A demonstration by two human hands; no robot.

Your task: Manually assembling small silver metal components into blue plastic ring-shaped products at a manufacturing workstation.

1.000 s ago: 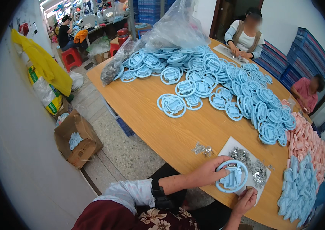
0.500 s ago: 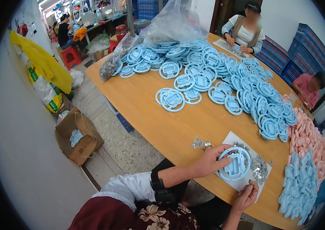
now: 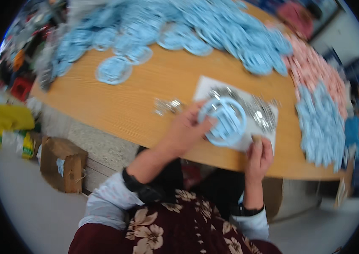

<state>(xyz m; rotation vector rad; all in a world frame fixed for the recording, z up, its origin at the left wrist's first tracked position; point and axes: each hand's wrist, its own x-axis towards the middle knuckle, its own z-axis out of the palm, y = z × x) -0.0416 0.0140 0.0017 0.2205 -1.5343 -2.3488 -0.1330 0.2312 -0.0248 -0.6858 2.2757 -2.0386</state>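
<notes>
My left hand [image 3: 188,131] grips a light-blue round plastic part [image 3: 226,137] by its left side, thumb across the front. The part is an open ring with a boxy shape in its middle, tilted up above a white board [image 3: 203,88]. Just right of it, apart from the ring, my right hand [image 3: 259,158] is closed in a pinch. A small brownish tip [image 3: 256,138] shows at its fingertips, too blurred to name. Small silver metal pieces [image 3: 263,117] lie heaped on the board behind the ring, and a smaller silver pile [image 3: 167,106] lies on the wood to its left.
A big heap of blue round parts [image 3: 145,25] covers the far side of the wooden table [image 3: 124,110]. Pink parts [image 3: 314,65] and longer blue parts [image 3: 321,127] are piled at the right. A cardboard box [image 3: 63,163] stands on the floor at left. Someone in pink [image 3: 295,19] sits beyond.
The view has swung down and to the right and is blurred. My left hand still holds the blue ring part; my right hand stays pinched beside it.
</notes>
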